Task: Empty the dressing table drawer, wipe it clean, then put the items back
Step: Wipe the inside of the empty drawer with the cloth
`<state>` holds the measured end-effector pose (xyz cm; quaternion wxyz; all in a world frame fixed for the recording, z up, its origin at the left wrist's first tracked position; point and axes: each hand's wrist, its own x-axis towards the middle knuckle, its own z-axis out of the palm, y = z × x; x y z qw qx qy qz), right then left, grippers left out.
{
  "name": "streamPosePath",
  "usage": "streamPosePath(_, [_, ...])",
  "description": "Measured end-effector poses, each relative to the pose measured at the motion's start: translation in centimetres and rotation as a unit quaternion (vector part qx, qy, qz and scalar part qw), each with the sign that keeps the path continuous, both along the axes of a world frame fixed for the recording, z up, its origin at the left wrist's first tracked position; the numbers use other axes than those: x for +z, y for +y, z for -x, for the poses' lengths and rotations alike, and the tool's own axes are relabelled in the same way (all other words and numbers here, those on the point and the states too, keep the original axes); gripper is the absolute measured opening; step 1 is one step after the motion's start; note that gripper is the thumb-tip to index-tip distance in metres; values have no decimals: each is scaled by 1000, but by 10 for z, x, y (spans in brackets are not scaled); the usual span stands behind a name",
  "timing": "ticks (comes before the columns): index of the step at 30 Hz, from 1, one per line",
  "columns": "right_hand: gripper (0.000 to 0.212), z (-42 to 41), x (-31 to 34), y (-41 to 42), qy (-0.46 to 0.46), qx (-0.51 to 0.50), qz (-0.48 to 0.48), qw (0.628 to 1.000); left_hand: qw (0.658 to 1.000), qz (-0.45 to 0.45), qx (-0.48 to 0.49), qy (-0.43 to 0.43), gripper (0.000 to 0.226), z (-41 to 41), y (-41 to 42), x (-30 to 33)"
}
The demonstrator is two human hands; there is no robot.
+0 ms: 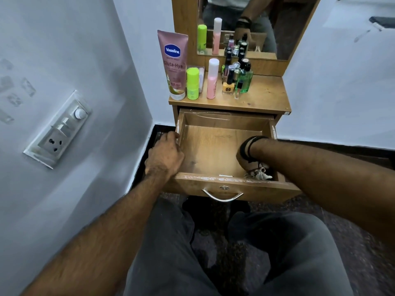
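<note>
Drawer [213,146] open, floor mostly bare.

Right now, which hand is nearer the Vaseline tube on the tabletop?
Left. The left hand grips the open drawer's left wall, below the Vaseline tube. The right hand is down in the drawer's front right corner, farther off.

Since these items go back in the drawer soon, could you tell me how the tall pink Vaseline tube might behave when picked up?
The Vaseline tube stands on its cap, tall and top-wide, so a nudge would probably tip it toward the green bottle. It looks like soft plastic, likely yielding under a squeeze. Its glossy surface may be a little slippery.
</note>
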<state>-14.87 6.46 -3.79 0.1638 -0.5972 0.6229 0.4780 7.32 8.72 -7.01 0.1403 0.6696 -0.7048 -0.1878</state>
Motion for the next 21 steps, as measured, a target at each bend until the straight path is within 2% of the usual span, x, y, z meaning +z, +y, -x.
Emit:
streamPosePath(2, [18,14,-1,-14,-133,-36,-29,990,1000,0,-1,0,38,0,0,0])
streamPosePath(3, [22,23,-2,-21,-206,-100,12,973,1000,0,-2,-2,38,0,0,0])
streamPosePath(5, [20,37,-4,-27,-318,-247,179,898,1000,-1,-4,-3,38,-1,-1,-1])
streamPosePath(7, [13,46,-18,-31,-383,-397,312,773,1000,-3,-4,-5,39,-1,-1,-2])
streamPosePath(9, [22,45,-45,-36,-423,-525,387,629,1000,-5,-3,-8,39,-1,-2,-3])
streamPosePath(11, [43,49,-83,-43,-432,-606,442,501,1000,-3,-4,-12,40,-1,-2,-4])
streamPosePath(13, [43,36,-95,-44,-449,-642,477,398,1000,-2,-6,-14,41,-1,-3,-5])
streamPosePath(15, [36,12,-77,-44,-454,-651,494,356,1000,0,-6,-12,41,-1,-3,-5])
streamPosePath(16, [35,3,-75,-48,-457,-652,494,349,1000,-1,-5,-12,40,-1,-3,-5])
streamPosePath(19, [33,-24,-72,-66,-467,-636,501,355,1000,-3,1,-16,37,-1,-1,-4])
streamPosePath(21, [31,-40,-70,-72,-463,-615,517,374,1000,-1,1,-16,37,-1,-1,-2])
